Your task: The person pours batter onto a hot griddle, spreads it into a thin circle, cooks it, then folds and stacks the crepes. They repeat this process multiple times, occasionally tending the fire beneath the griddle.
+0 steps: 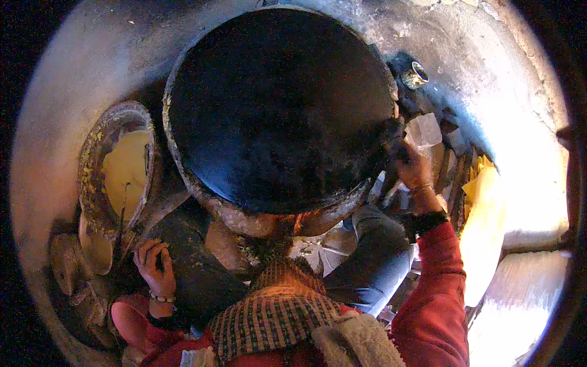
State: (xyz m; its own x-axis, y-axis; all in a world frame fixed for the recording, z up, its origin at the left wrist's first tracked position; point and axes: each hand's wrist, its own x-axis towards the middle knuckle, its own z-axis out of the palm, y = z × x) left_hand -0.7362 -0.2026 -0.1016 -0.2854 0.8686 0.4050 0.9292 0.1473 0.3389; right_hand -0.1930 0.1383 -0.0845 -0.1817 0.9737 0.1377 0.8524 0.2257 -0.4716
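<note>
A large round black griddle (275, 104) sits on a clay stove, filling the upper middle. At its right edge my right hand (413, 164) is closed around a dark wad (391, 130), perhaps a cloth; its outline merges with the black surface. My left hand (156, 266) rests by my left knee, its fingers loosely curled with a gap to the thumb and nothing visible in them. Just beyond it stands a bowl (87, 177) with a crusted rim, holding pale yellow batter (122, 168). A thin dark handle (124, 211) slants out of the batter.
Orange fire glow (298, 223) shows beneath the griddle's near edge. A small tin (416, 74) stands beyond its right side. Near my right hand are a translucent container (424, 130), firewood sticks and yellow sheeting (483, 177). A flat round piece (66, 262) lies at left.
</note>
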